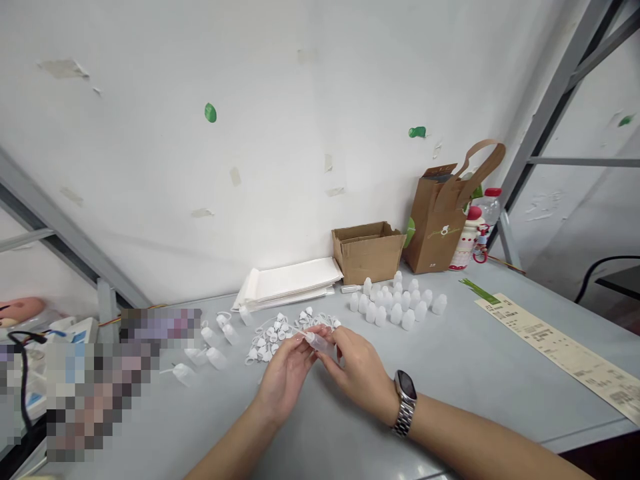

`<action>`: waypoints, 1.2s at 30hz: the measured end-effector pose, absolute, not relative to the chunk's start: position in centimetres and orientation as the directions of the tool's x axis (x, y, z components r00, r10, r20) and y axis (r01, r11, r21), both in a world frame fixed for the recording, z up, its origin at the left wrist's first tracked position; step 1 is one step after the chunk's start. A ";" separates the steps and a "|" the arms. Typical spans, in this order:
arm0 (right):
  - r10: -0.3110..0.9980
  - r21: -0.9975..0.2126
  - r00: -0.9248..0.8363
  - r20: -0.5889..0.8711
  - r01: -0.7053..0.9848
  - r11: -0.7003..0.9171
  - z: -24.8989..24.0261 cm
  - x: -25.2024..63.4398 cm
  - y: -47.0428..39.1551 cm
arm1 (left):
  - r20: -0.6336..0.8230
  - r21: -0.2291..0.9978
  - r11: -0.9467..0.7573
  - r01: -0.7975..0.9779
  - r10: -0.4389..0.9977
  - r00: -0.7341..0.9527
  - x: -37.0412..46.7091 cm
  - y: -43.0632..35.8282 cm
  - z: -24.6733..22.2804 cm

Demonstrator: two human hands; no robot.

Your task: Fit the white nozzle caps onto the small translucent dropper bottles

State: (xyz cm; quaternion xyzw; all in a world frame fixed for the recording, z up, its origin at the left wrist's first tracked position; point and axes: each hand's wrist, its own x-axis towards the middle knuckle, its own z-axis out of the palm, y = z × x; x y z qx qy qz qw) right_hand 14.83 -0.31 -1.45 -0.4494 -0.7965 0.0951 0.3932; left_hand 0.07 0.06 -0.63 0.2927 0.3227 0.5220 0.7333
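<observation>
Head view, centre of the frame: we have a small translucent bottle (pixel 323 345) between both hands, low over the grey surface (pixel 325 427). Our left hand (pixel 287 373), palm partly up, closes thumb and fingertips around its white nozzle end. Our right hand (pixel 363 373), with a watch (pixel 406 385) on the wrist, grips the body. Held tilted like this, the bottle has both ends supported, which probably keeps it from turning.

Just beyond our fingers lies a loose pile of white caps (pixel 273 335), probably put there for a short reach. Right of centre, a group of uncapped bottles (pixel 396 313) stands mostly upright, perhaps so that each can be picked up singly. Left of centre, several capped bottles (pixel 216 359) lie or lean apart from them, which seems to keep the two kinds from mixing. We see no liquid in any (clouded plastic, so we cannot be sure).

Against the wall, the cardboard box (pixel 370 259) has its top open, but we cannot tell what it contains. At upper right, a brown paper bag (pixel 437 233) stands upright, something dark at its mouth; we cannot make out what.
</observation>
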 end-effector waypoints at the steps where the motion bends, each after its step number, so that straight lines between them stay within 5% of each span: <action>1: 0.792 -0.501 -0.292 0.537 0.645 0.577 -1.4 14.8 -0.3 | -0.166 0.764 0.283 -0.580 0.955 0.248 0.1 0.0 -0.6; 36: 0.838 -0.574 -0.281 0.468 0.625 0.529 -1.4 14.7 -0.2 | -0.188 0.735 0.314 -0.601 0.946 0.264 0.0 0.1 -0.8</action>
